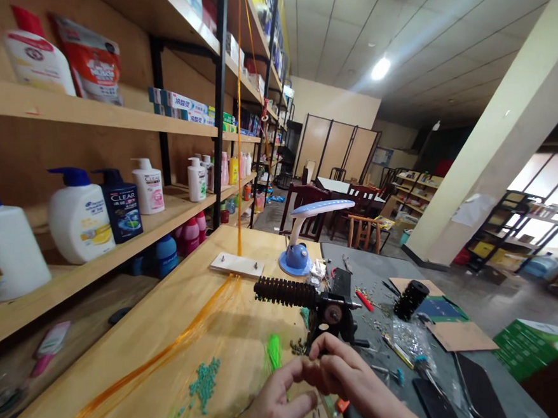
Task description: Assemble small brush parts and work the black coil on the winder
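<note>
My left hand [285, 396] and my right hand [345, 373] meet low in the middle of the head view, above the bench edge. The fingers of both are bent and pinched together at the tips. Whatever they pinch, if anything, is too small to make out. Just beyond them stands a black hand-built device [333, 313] with a ridged black roller [285, 291] pointing left. A bright green bundle of fibres [274, 351] lies left of the fingers. Small turquoise pieces [206, 383] are scattered farther left on the wood.
Orange strands [174, 347] run across the bench to a pale bolted plate [236, 265]. Behind the device is a blue-and-white desk lamp [296, 259]. Tools and small metal parts cover the grey mat [397, 264]. Shelves of bottles [123, 204] line the left.
</note>
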The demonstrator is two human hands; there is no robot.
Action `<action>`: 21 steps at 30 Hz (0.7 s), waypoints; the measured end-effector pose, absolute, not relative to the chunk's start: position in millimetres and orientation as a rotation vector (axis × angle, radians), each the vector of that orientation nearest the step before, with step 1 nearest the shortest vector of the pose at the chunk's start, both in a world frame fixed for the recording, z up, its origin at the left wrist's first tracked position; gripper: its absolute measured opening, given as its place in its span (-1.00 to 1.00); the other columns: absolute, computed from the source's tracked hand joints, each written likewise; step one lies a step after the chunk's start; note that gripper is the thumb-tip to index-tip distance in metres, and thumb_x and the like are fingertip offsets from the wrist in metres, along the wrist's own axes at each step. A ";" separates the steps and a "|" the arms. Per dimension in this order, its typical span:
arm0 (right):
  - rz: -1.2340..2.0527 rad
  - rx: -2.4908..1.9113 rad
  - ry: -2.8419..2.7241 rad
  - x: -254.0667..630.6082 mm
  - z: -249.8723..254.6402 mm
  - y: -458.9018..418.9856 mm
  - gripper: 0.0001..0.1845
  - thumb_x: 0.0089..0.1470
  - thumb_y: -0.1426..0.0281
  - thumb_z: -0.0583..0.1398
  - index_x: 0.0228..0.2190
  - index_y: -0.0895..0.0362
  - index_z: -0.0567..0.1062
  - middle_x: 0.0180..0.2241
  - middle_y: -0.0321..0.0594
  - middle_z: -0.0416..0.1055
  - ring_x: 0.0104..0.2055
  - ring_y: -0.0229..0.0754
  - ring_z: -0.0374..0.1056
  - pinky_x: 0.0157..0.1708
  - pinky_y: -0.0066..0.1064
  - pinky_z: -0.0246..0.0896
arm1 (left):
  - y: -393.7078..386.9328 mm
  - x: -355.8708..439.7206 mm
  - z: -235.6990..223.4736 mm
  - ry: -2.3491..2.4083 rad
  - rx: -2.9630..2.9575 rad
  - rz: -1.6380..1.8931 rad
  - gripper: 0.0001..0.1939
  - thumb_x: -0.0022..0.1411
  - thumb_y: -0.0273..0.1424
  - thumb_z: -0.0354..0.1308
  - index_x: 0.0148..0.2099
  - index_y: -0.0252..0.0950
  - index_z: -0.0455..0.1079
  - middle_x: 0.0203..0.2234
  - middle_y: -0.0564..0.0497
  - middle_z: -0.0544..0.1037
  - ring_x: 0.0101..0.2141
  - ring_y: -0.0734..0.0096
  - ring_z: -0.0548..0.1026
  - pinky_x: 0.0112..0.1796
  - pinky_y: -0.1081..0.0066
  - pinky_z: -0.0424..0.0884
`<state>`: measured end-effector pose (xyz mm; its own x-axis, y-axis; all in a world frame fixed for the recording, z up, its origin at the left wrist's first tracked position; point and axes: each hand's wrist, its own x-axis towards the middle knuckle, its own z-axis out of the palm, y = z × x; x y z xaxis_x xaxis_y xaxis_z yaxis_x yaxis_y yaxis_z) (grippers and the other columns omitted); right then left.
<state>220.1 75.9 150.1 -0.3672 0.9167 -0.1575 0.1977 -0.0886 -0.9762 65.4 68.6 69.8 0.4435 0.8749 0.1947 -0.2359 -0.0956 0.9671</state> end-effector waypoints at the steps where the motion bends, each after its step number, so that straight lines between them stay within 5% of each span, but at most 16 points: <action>1: 1.516 -1.220 -1.558 219.7 150.9 75.6 -0.83 -0.16 0.39 0.03 -0.41 0.10 0.32 -0.66 -0.51 0.11 -0.62 -0.35 -0.09 -0.59 -0.48 -0.20 | 69.1 68.3 72.7 0.632 1.351 1.067 -0.83 0.17 -0.38 0.22 -0.17 -0.27 0.50 -0.22 -0.04 0.58 -0.10 0.18 0.45 -0.02 0.29 0.29; 8: 1.381 -1.174 -1.700 228.8 140.8 78.6 -0.85 -0.08 0.38 0.17 -0.38 0.10 0.33 -0.59 -0.46 0.21 -0.55 -0.32 0.08 -0.53 -0.48 -0.08 | 71.9 81.2 84.0 0.763 1.345 1.134 -0.72 0.14 -0.21 0.25 -0.44 -0.33 0.41 -0.53 0.08 0.39 -0.41 0.37 0.33 -0.31 0.39 0.27; 21: 1.296 -1.180 -1.635 227.6 132.6 80.0 -0.85 -0.29 0.46 0.05 -0.50 0.07 0.28 -0.62 -0.47 0.11 -0.57 -0.32 -0.01 -0.54 -0.47 -0.13 | 68.4 81.6 64.1 0.617 1.155 1.033 -0.59 0.06 -0.04 0.31 -0.38 -0.32 0.41 -0.48 0.08 0.38 -0.37 0.40 0.33 -0.28 0.40 0.25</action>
